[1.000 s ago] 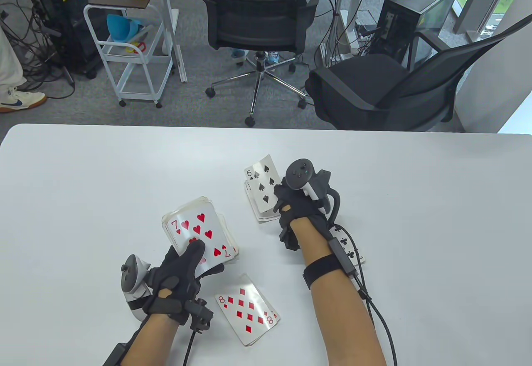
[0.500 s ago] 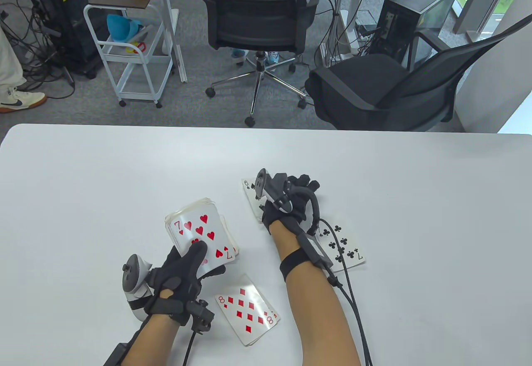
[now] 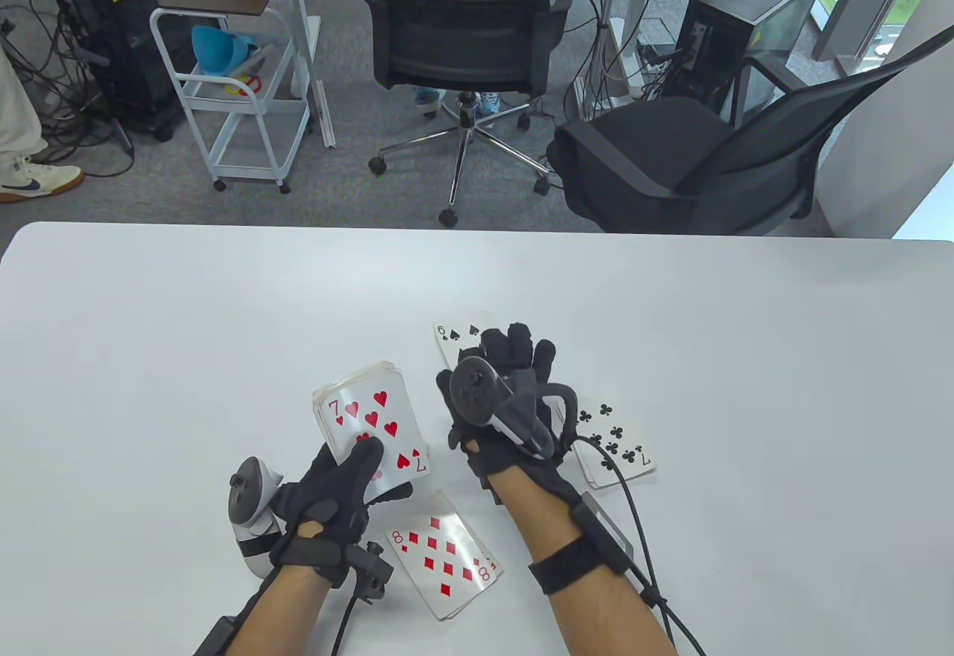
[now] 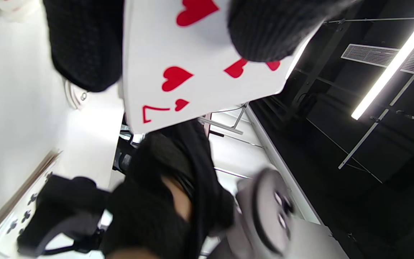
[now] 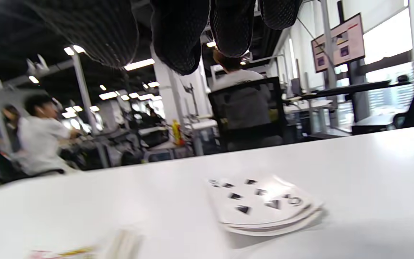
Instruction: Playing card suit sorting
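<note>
Over on the left, the left hand [image 3: 328,496] has its grip closed around the deck [image 3: 370,417], thumb laid across the face and fingers curled underneath, holding it face up above the tabletop [image 3: 149,328]. The top card is the seven of hearts [image 3: 376,425]; in the left wrist view its red pips and corner seven show between the dark gloved fingers [image 4: 84,46].

Just to the right of that hand, near the front edge, a small pile lies flat with the eight of diamonds [image 3: 443,553] on top, edges of other cards peeking out under it.

Further right, the right hand [image 3: 507,402] hovers palm down, its tracker [image 3: 477,391] facing up. Its fingers are loosely spread and hold nothing; the fingertips reach over the spade pile, whose top card, the six of spades [image 3: 456,334], shows only its corner beyond the glove. The right wrist view shows that pile [image 5: 264,205] lying flat on the white surface, several cards thick, with the fingers above it and apart from it.

Rightmost is the club pile, topped by the seven of clubs [image 3: 622,443], partly crossed by the glove's cable [image 3: 633,522]
</note>
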Available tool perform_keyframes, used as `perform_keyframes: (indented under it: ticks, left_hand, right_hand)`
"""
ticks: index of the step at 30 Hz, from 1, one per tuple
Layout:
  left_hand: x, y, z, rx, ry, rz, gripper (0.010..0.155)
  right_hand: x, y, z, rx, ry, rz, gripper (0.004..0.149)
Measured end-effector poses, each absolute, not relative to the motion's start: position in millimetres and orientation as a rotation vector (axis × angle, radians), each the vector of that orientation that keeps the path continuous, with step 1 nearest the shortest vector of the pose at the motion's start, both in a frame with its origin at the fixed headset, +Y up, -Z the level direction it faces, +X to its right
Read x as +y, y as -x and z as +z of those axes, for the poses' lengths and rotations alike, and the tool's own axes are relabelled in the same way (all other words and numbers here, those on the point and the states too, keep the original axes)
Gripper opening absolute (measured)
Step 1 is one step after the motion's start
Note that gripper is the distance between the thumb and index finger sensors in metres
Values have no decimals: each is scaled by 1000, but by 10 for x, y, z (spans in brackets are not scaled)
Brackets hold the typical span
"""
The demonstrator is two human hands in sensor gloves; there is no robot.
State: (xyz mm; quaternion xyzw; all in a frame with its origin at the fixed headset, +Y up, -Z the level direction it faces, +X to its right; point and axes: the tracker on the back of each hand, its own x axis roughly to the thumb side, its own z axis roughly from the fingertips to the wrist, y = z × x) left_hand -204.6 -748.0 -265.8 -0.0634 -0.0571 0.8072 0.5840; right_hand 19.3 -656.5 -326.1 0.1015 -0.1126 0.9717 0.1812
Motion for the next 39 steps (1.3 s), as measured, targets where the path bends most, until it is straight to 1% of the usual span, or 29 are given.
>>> perform_keyframes:
  ticks: [4, 6, 8, 9, 12, 14, 18, 21, 22, 24, 26, 27, 31, 39]
  left_hand:
    - [-7470, 1980, -2635, -162, 164, 1835, 55]
    - [-7454, 1945, -2619, -179, 162, 1809, 55]
    - [-7437, 1921, -2604, -188, 156, 1775, 55]
    - [-7432, 1910, -2596, -190, 153, 1770, 55]
    - [-7417, 1885, -2566, -200, 153, 1782, 55]
    - [-7408, 1891, -2555, -189, 122, 1773, 55]
    - [-7435, 1901, -2570, -172, 132, 1780, 55]
    - [-7466, 1879, -2577, -181, 154, 1784, 55]
    - [-7471, 1879, -2573, -177, 155, 1786, 55]
    - [-7490, 1900, -2579, -164, 158, 1796, 55]
    - [-7492, 1911, -2582, -162, 161, 1816, 55]
    - [-7491, 1917, -2584, -159, 158, 1825, 55]
    - [-7485, 1935, -2582, -152, 142, 1830, 54]
    - [-7470, 1995, -2592, -148, 127, 1831, 54]
  right_hand:
    - [-6592, -277, -2877, -416, -381, 2586, 47]
    - [-6623, -295, -2740, -480, -342, 2642, 44]
    - [-6637, -327, -2654, -568, -390, 2640, 41]
    - [-6644, -343, -2628, -592, -377, 2611, 41]
    - [-6687, -363, -2610, -613, -390, 2533, 41]
    - [-6711, -379, -2611, -658, -379, 2495, 41]
    - [-6762, -343, -2582, -612, -447, 2421, 44]
    - [-6816, -241, -2561, -533, -485, 2473, 54]
    - [-6830, -224, -2559, -503, -484, 2503, 60]
    - [-6856, -224, -2566, -494, -476, 2493, 61]
    - [-6873, -226, -2582, -433, -467, 2478, 63]
    - [-6883, -221, -2585, -402, -483, 2475, 63]
    - [-6895, -209, -2584, -427, -504, 2444, 62]
    - [-6871, -219, -2576, -455, -509, 2317, 48]
